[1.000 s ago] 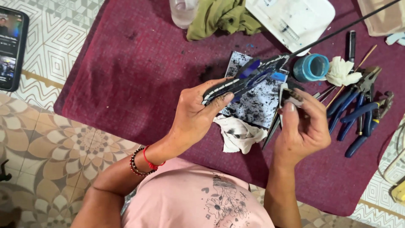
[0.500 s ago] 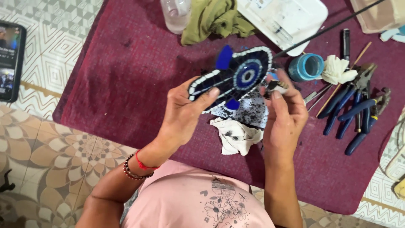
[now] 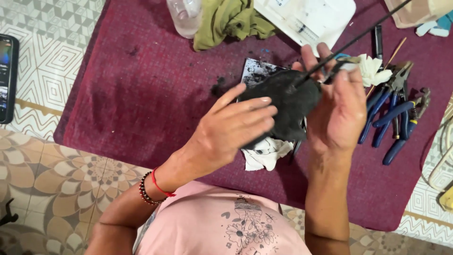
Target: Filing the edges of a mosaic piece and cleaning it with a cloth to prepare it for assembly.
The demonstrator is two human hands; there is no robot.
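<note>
Single head view, looking steeply down, close over maroon mat (image 3: 141, 94)

On the maroon cloth (image 3: 141, 94) lie blue-handled pliers (image 3: 394, 118), an olive rag (image 3: 231, 19) and a white tray (image 3: 306, 16); a phone (image 3: 7, 78) rests on the floor.

A flat, oval piece (image 3: 283, 106), its matte black underside turned up to the camera, is held aloft between both hands above a maroon cloth (image 3: 141, 94). It tilts slightly, one end pressed under the left hand's fingers (image 3: 250, 115), the other against the right palm.
</note>
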